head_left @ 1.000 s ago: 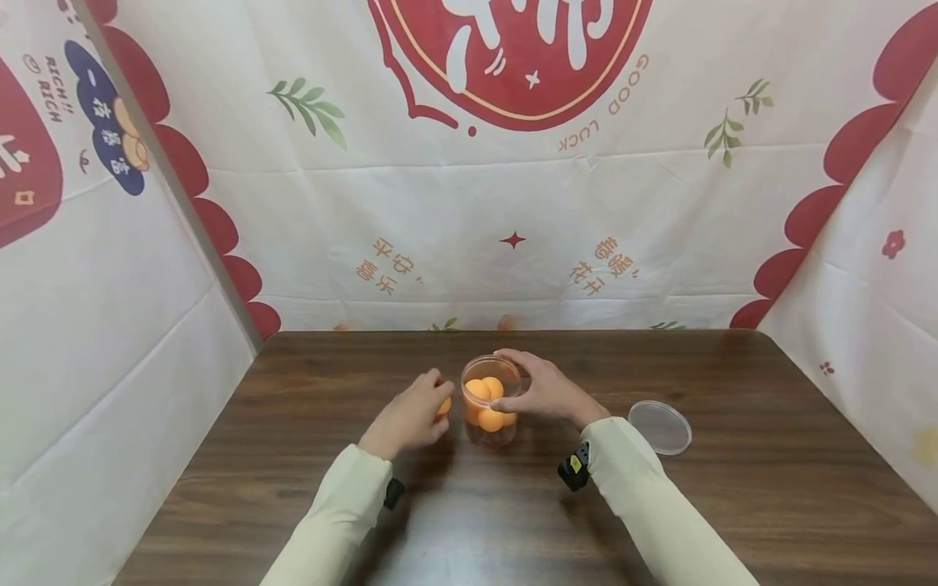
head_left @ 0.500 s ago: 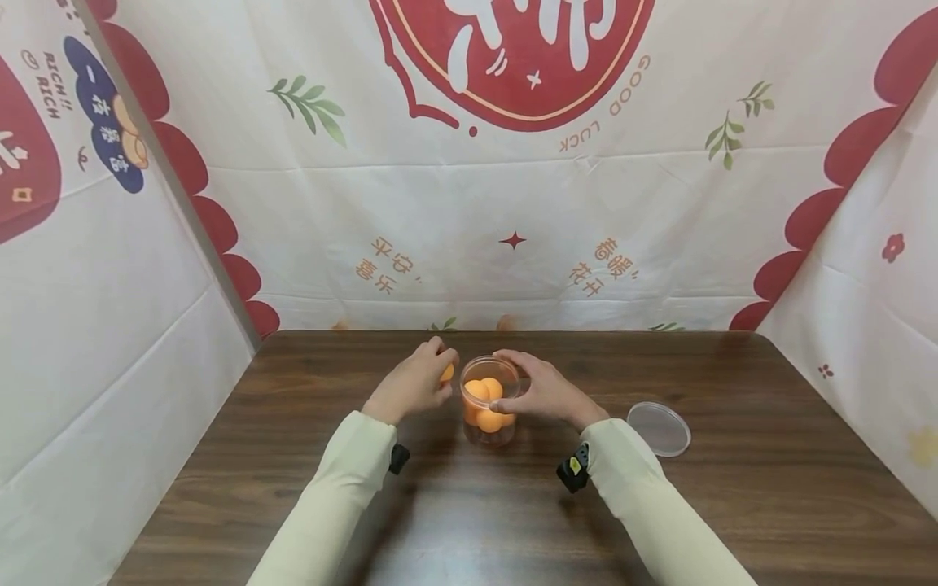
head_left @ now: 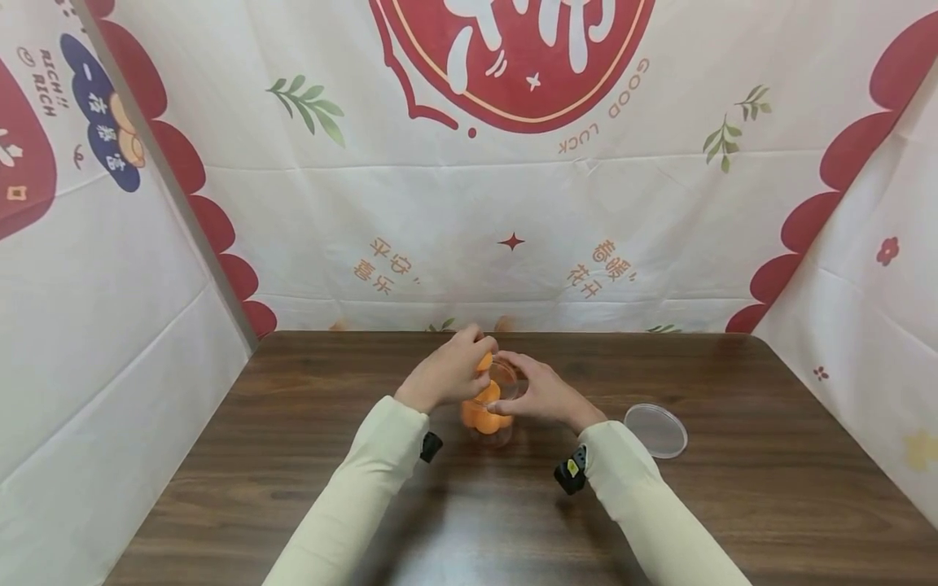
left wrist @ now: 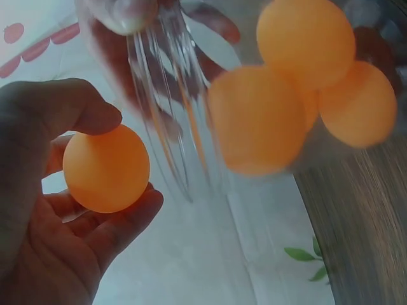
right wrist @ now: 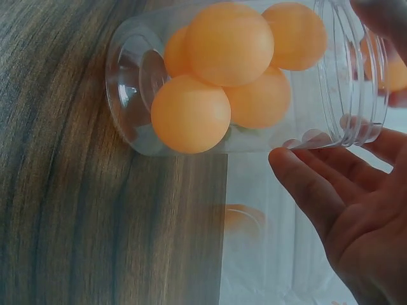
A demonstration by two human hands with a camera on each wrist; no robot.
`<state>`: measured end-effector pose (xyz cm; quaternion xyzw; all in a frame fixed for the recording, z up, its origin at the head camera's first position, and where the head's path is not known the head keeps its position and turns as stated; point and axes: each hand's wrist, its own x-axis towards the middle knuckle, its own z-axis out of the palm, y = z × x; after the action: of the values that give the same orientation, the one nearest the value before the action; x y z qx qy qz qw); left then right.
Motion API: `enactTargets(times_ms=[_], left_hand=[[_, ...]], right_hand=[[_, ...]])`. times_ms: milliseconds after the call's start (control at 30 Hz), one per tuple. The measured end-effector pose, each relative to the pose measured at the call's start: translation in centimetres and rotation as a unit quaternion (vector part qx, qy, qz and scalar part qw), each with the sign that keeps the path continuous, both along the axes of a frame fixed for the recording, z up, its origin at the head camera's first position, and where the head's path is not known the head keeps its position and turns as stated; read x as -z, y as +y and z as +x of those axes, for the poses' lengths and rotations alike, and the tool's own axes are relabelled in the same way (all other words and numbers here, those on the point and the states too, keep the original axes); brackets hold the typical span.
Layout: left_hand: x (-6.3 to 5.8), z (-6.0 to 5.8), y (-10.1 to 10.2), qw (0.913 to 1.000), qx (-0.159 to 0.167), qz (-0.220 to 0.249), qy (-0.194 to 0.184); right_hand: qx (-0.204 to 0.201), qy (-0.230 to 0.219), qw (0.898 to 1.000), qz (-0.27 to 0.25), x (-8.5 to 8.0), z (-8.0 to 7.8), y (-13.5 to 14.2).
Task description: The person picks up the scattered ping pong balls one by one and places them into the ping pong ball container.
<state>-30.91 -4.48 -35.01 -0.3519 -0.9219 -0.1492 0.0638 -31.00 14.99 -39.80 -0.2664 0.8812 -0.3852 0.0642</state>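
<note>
Between finger and thumb, my left hand [head_left: 449,373] pinches an orange ping-pong ball [left wrist: 107,168] just outside the jar's mouth in the left wrist view. The clear plastic jar [right wrist: 130,47] stands on the table with several orange ping-pong balls [right wrist: 191,114] piled inside. My right hand [head_left: 548,395] holds the jar around its neck, thumb on the near side and fingers on the far side. In the head view the left hand covers part of the jar's rim.
A clear round lid [head_left: 655,431] lies flat on the brown wooden table [head_left: 242,456], to the right of the right wrist. A printed white cloth [head_left: 322,212] hangs behind the table's far edge and along both sides.
My left hand has moved up and then right with the ping-pong ball, from beside the jar to over its mouth. The right hand has kept its hold on the jar.
</note>
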Motion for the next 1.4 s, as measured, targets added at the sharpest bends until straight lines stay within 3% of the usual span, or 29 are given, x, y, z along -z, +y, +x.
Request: enactTargets(times_ms=[300,633,867,1400], left_hand=[[0.0,0.3,1.7,0.9995,0.013,-0.001,-0.028],[0.5,0.4,1.7,0.9992,0.017,-0.008,-0.034],[0.7,0.4,1.6,0.9982,0.018,-0.01,-0.056],[0.8,0.3,1.4,0.9985,0.031,-0.014,-0.043]], right_hand=[[0.003,-0.004,1.0,-0.011,0.1,0.1,0.1],[0.008,0.006,1.0,-0.007,0.1,0.0,0.2],[0.0,-0.012,1.0,-0.018,0.1,0.0,0.0],[-0.009,-0.007,1.0,-0.024,0.2,-0.1,0.1]])
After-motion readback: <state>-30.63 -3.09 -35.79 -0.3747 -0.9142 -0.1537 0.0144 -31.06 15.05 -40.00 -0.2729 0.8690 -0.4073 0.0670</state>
